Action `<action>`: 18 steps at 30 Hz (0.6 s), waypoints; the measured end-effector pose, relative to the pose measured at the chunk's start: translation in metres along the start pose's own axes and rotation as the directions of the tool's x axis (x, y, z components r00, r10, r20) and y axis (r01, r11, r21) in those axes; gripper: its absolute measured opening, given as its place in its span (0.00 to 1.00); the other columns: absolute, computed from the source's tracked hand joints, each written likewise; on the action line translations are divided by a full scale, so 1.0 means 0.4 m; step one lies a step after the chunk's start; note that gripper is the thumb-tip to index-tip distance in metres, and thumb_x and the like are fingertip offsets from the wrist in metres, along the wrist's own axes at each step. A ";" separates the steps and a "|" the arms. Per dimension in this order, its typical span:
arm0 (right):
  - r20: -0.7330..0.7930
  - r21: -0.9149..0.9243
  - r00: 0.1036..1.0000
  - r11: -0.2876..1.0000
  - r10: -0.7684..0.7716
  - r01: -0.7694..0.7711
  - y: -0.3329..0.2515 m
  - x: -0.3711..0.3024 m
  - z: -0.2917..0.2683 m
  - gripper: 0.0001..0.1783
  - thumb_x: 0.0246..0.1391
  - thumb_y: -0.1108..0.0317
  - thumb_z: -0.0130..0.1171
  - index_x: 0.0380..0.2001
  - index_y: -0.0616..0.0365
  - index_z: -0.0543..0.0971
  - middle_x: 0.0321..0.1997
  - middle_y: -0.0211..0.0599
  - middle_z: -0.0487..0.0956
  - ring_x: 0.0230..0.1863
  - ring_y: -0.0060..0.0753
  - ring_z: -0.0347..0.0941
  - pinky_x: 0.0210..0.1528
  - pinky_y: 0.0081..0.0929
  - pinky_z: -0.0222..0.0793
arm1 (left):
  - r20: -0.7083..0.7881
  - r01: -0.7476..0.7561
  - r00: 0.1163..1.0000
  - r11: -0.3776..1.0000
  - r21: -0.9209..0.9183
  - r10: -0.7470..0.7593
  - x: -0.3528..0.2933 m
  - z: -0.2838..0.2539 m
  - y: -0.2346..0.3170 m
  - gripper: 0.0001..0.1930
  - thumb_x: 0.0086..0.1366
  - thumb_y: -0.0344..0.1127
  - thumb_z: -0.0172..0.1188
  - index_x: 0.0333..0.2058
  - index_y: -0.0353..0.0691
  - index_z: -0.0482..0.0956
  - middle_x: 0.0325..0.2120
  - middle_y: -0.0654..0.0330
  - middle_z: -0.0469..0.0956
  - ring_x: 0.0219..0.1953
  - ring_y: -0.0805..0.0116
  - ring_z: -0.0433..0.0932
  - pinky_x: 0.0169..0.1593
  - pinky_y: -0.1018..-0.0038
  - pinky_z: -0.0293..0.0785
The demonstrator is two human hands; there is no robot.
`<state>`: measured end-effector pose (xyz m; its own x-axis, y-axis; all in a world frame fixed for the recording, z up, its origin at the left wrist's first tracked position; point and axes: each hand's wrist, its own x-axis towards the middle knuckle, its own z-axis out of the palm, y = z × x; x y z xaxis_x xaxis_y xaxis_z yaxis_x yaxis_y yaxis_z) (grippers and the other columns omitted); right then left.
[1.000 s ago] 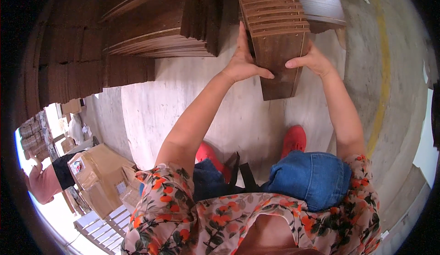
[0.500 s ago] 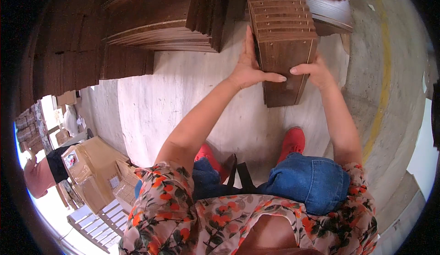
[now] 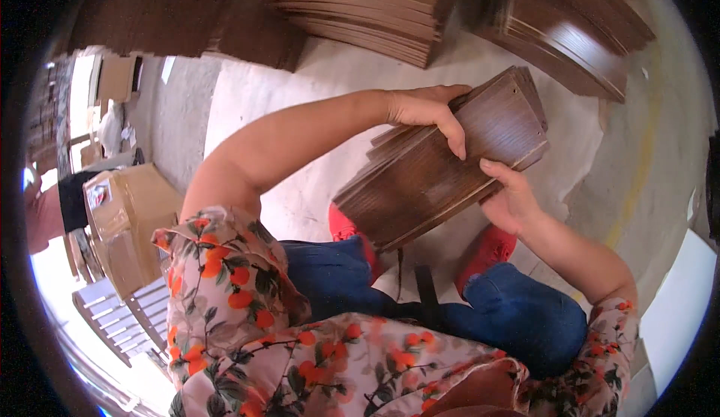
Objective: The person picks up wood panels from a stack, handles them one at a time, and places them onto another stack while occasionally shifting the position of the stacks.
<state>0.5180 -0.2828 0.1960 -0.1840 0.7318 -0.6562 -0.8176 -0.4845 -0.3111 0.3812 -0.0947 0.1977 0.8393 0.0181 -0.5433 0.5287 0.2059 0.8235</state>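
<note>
Between my hands is a stack of dark brown wooden boards (image 3: 442, 181), tilted slantwise above my knees. Small holes show near the top board's far right end, and the boards are fanned slightly out of line. My left hand (image 3: 431, 113) grips the far left edge, thumb lying on the top face. Along the near right edge, my right hand (image 3: 510, 196) clasps the stack with its thumb on the rim. The fingers underneath are hidden.
More stacks of brown boards (image 3: 360, 16) stand ahead, with another stack (image 3: 562, 42) at the far right. Cardboard boxes (image 3: 131, 214) and a slatted pallet (image 3: 120, 316) are at the left. Another person's arm (image 3: 45, 218) shows there. My red shoes (image 3: 487, 252) are below the boards.
The held stack has come nearer to me and turned from upright to a slant, its broad face now up. My view has also shifted.
</note>
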 end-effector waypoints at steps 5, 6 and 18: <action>-0.041 0.052 0.985 0.985 0.168 -0.166 0.094 0.091 0.125 0.25 0.50 0.67 0.58 0.53 0.54 0.68 0.54 0.30 0.70 0.56 0.31 0.63 0.61 0.34 0.55 | 0.167 0.266 0.957 0.944 -0.193 -0.236 -0.133 -0.100 -0.036 0.38 0.40 0.33 0.66 0.54 0.34 0.63 0.44 0.53 0.73 0.46 0.60 0.73 0.49 0.66 0.71; 0.013 0.159 0.988 0.975 0.156 -0.156 0.127 0.130 0.143 0.26 0.49 0.66 0.60 0.52 0.54 0.68 0.53 0.30 0.70 0.56 0.31 0.63 0.61 0.34 0.54 | 0.163 0.257 0.960 0.945 -0.204 -0.226 -0.147 -0.129 -0.063 0.38 0.40 0.33 0.66 0.54 0.34 0.63 0.44 0.53 0.73 0.46 0.60 0.73 0.49 0.66 0.71; -0.155 0.540 0.988 0.840 0.025 0.063 0.375 0.360 0.189 0.29 0.50 0.57 0.60 0.54 0.54 0.66 0.56 0.34 0.67 0.59 0.39 0.60 0.64 0.44 0.51 | -0.190 0.054 0.968 0.606 0.793 0.163 -0.090 -0.190 -0.243 0.30 0.44 0.42 0.67 0.47 0.35 0.74 0.45 0.46 0.74 0.49 0.49 0.72 0.54 0.58 0.65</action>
<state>0.3276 -0.2137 0.1067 -0.1175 0.6360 -0.7626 -0.9925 -0.1017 0.0681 0.2899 -0.0409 0.1249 0.8747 0.2373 -0.4227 0.4662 -0.6504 0.5997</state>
